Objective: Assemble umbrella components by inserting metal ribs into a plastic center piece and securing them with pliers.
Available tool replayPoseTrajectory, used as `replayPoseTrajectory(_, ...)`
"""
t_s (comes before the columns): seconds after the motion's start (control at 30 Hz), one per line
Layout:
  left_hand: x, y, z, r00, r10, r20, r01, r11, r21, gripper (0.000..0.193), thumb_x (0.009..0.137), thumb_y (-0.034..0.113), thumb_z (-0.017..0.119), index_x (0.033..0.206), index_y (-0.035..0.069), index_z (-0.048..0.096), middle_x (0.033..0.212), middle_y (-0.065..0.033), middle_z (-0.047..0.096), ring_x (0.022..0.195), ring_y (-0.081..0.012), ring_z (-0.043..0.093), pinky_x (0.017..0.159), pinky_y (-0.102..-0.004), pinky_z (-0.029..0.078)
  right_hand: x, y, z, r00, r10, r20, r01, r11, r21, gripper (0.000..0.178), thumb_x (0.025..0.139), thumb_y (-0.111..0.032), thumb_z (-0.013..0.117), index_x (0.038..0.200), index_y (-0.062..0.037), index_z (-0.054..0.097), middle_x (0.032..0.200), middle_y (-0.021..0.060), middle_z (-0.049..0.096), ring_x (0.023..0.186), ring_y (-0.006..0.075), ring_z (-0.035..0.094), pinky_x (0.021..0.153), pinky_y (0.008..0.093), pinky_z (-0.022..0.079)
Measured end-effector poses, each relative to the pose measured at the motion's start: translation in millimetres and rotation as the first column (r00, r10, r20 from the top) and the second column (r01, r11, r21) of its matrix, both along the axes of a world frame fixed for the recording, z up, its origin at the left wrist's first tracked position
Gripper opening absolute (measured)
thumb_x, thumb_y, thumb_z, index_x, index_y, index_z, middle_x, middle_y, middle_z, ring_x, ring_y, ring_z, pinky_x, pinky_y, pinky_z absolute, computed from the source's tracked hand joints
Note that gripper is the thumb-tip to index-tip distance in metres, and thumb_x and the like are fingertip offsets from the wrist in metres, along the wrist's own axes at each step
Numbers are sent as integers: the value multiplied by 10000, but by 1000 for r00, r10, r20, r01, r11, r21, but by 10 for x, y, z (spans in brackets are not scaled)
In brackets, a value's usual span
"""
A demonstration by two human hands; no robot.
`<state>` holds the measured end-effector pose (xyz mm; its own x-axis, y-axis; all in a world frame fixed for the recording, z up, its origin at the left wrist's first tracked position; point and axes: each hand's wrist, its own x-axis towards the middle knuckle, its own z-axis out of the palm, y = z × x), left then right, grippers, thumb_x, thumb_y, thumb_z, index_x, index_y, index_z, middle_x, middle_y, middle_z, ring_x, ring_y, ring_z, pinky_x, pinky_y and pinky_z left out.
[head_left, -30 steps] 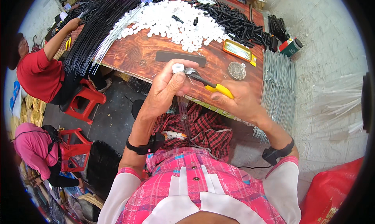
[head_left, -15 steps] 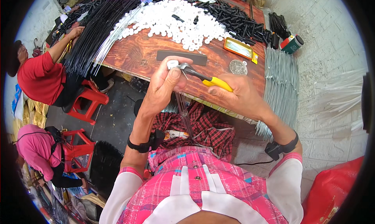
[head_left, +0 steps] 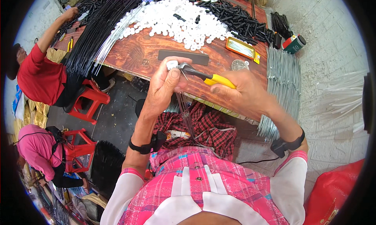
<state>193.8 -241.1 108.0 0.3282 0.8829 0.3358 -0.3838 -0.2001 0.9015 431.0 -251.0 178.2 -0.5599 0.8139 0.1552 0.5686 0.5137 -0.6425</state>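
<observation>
Above the table's near edge, my left hand (head_left: 167, 82) is closed, thumb and fingers pinching a small white round plastic piece (head_left: 172, 64). Thin rods or wires (head_left: 184, 111) hang below that hand toward my lap. My right hand (head_left: 239, 88) is wrapped round the yellow handles of a pair of pliers (head_left: 220, 81). The metal jaws meet the white piece beside my left thumb, where a short thin wire sticks out. Exactly what the jaws grip is too small to tell.
White round pieces (head_left: 172, 19) and black plastic parts (head_left: 243, 23) are heaped on the wooden table (head_left: 133, 54). A dark flat bar (head_left: 183, 57) and a yellow-rimmed tray (head_left: 239, 48) lie nearby. Metal rods (head_left: 282, 91) hang at the right edge. Co-workers (head_left: 41, 76) sit at left.
My right hand and elbow have shifted slightly outward to the right with the pliers. My left hand stays nearly still. The co-worker in red has reached farther across the table.
</observation>
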Motion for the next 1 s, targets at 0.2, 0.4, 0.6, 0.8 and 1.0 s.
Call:
replayPoseTrajectory(0.2, 23, -22, -25, 996, 87, 33, -86, 996, -23, 431, 1034, 353, 476, 1263, -10, 508, 694, 50, 413, 636, -36, 361, 577, -205, 297, -101, -48, -302, 995, -32, -92, 33, 999, 12, 321, 920, -337, 650, 899, -18, 675, 702, 166, 616, 614, 290, 605, 562, 389, 451)
replayPoseTrajectory(0.4, 12, -17, -76, 990, 90, 107, -84, 994, -65, 433, 1031, 356, 482, 1255, -13, 512, 690, 60, 384, 627, -34, 341, 574, -210, 289, -334, -192, -623, 924, -155, -350, 85, 974, -208, 272, 932, -301, 645, 927, -32, 685, 673, 96, 624, 579, 208, 601, 531, 354, 449)
replayPoseTrajectory(0.6, -73, -14, -79, 992, 89, 94, -86, 996, -39, 411, 1033, 335, 486, 1246, -15, 512, 709, 63, 366, 631, -38, 333, 572, -219, 289, -255, -74, -350, 977, -125, -171, 104, 987, -124, 300, 922, -332, 642, 914, -36, 684, 691, 127, 628, 606, 252, 613, 552, 380, 454)
replayPoseTrajectory(0.8, -46, -30, -44, 991, 88, 103, -82, 995, -64, 408, 1028, 326, 501, 1241, -21, 518, 715, 65, 360, 637, -41, 338, 578, -219, 295, -160, -28, -147, 999, -41, -9, 42, 989, 143, 346, 903, -368, 646, 868, -24, 666, 736, 195, 630, 675, 382, 610, 587, 446, 454)
replayPoseTrajectory(1.0, -16, -35, -4, 993, 95, 67, -91, 994, -53, 394, 1026, 304, 510, 1239, -27, 522, 714, 65, 361, 644, -44, 357, 580, -218, 304, -140, -69, -127, 999, -42, -16, 44, 983, 178, 345, 892, -357, 660, 838, -17, 655, 721, 194, 620, 678, 385, 609, 590, 457, 457)
